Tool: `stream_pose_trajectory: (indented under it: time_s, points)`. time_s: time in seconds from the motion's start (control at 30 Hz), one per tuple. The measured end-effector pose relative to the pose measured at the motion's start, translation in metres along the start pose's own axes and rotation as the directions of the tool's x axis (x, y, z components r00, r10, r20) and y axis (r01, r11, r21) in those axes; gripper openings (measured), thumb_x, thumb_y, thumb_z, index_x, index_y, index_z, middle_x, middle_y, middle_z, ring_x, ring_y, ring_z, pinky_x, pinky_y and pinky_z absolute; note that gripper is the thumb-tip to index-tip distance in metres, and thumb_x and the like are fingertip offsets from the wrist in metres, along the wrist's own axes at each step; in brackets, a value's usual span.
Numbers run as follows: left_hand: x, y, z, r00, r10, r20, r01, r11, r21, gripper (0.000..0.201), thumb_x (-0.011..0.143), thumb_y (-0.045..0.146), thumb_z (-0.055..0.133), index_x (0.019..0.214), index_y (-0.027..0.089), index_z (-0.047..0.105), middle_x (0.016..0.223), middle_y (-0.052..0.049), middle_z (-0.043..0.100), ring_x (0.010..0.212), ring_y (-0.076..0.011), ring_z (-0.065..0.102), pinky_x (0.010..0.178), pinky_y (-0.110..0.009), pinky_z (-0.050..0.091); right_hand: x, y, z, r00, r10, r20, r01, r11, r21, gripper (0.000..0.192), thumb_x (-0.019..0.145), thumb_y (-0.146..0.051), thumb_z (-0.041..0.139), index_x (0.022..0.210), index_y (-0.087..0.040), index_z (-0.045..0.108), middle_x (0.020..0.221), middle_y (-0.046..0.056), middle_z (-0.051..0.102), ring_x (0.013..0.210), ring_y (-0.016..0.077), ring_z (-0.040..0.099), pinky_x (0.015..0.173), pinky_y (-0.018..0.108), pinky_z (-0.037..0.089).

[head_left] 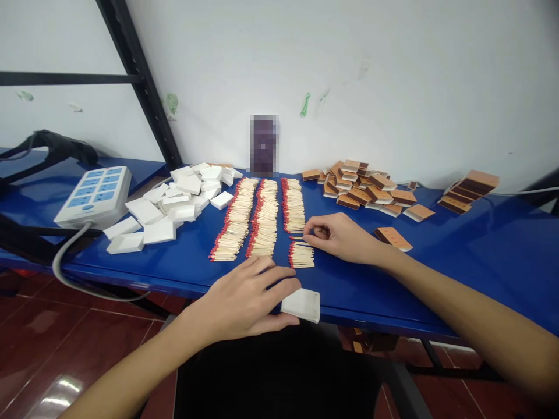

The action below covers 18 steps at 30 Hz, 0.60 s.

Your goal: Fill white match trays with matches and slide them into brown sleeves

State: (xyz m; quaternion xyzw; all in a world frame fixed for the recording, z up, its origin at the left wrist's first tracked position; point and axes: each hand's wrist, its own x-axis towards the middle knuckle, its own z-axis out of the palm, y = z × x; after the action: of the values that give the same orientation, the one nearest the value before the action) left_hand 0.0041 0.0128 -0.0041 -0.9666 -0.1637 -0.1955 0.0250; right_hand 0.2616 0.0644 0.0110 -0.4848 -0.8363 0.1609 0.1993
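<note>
My left hand [255, 297] holds a small white matchbox tray [301, 306] at the table's front edge, thumb below and fingers above its left end. My right hand [334, 235] is closed, fingertips pinched at the tail of a matchstick [296, 237] in a gap of the right-hand match row. Behind that gap lies the longer part of the row [293, 205]; in front is a small bunch of matches [301, 255]. Left of these run a middle match row [264, 218] and a left match row [236, 218], red heads pointing left.
White trays [174, 201] are heaped at left, beside a power strip [94, 195]. Orange-brown matchbox sleeves [367, 186] are piled at back right, with a stack [469, 189] farther right and one sleeve [393, 238] near my right forearm. A pixelated upright object [264, 145] stands against the wall.
</note>
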Motion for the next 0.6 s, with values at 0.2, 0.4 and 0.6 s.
stream_pose_trajectory:
  time_s: [0.2,0.4,0.6]
  points:
    - [0.0007,-0.0002,-0.0004,1.0,-0.002,-0.003,0.002,1.0,0.005,0.038,0.096,0.047,0.052,0.117,0.015,0.059,0.118,-0.01,0.066,0.103,-0.0262,0.057,0.093,-0.041,0.048,-0.0007,-0.0055,-0.0064,0.998,0.033,0.045,-0.034,0.999,0.021,0.019,0.086,-0.031,0.057,0.074,-0.018,0.062,0.056,-0.005,0.043,0.052,0.0101,0.037,0.053,0.025,0.031]
    - [0.0005,0.0,-0.0004,1.0,-0.005,-0.003,0.005,1.0,0.0,0.037,0.096,0.046,0.052,0.117,0.015,0.059,0.118,-0.009,0.066,0.103,-0.0263,0.057,0.093,-0.041,0.048,-0.0039,-0.0058,-0.0082,0.998,-0.004,0.062,0.001,0.999,0.043,0.017,0.088,-0.031,0.057,0.078,-0.019,0.064,0.058,-0.005,0.043,0.053,0.0103,0.038,0.054,0.025,0.031]
    - [0.001,-0.0002,0.0,1.0,-0.004,-0.005,0.004,1.0,-0.004,0.037,0.096,0.046,0.054,0.116,0.015,0.058,0.118,-0.01,0.066,0.104,-0.0267,0.058,0.092,-0.042,0.048,-0.0034,-0.0007,-0.0021,0.998,-0.038,0.056,0.034,0.997,0.067,0.019,0.09,-0.035,0.056,0.082,-0.019,0.064,0.057,-0.006,0.041,0.052,0.0099,0.037,0.054,0.024,0.03]
